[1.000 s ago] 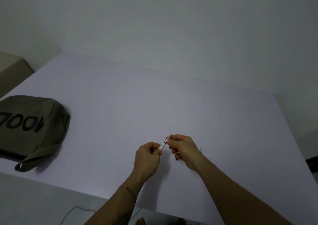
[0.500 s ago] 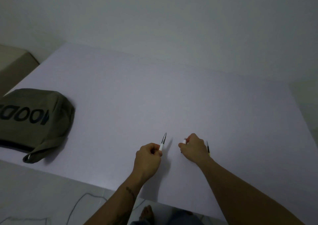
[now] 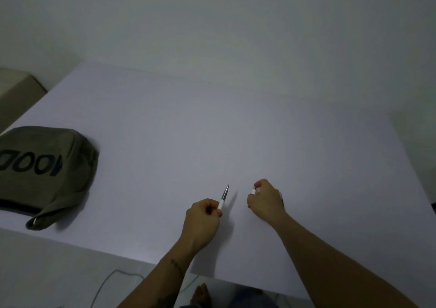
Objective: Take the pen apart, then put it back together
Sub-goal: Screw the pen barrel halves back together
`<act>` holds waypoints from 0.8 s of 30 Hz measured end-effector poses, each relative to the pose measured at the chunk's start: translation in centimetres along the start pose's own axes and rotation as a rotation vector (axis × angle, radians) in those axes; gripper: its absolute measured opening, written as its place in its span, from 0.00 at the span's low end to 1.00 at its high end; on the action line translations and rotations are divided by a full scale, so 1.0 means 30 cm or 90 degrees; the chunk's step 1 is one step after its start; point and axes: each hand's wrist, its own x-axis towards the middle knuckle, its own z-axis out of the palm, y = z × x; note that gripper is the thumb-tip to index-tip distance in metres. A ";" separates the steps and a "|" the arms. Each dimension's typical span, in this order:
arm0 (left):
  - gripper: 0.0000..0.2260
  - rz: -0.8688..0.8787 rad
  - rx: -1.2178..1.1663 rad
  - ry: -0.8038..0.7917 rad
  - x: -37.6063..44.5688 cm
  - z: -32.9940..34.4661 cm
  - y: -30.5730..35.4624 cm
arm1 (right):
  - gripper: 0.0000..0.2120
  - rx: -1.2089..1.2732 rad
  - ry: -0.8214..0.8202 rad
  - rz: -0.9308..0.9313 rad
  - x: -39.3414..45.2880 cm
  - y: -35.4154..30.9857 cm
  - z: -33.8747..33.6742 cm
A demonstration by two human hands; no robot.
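While the left hand [image 3: 203, 220] grips the pen's tip section [image 3: 223, 197], the right hand [image 3: 265, 201] pinches a white barrel piece [image 3: 253, 191].
Best to align both ends squarely between the hands, then thread gently.

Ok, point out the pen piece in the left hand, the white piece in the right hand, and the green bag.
pen tip section [image 3: 223, 197], head view, on its white collar.
white piece [image 3: 253, 191], head view, on its exposed end.
green bag [image 3: 42, 166], head view, on the printed side.
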 end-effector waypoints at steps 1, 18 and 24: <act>0.05 0.006 -0.004 -0.003 0.000 0.002 0.007 | 0.14 0.035 0.002 -0.007 -0.004 -0.010 -0.011; 0.06 0.085 -0.023 -0.011 -0.033 -0.018 0.064 | 0.10 0.338 0.027 -0.125 -0.150 -0.212 -0.129; 0.06 0.082 -0.022 -0.009 -0.043 -0.037 0.048 | 0.09 0.363 0.015 -0.122 -0.175 -0.219 -0.116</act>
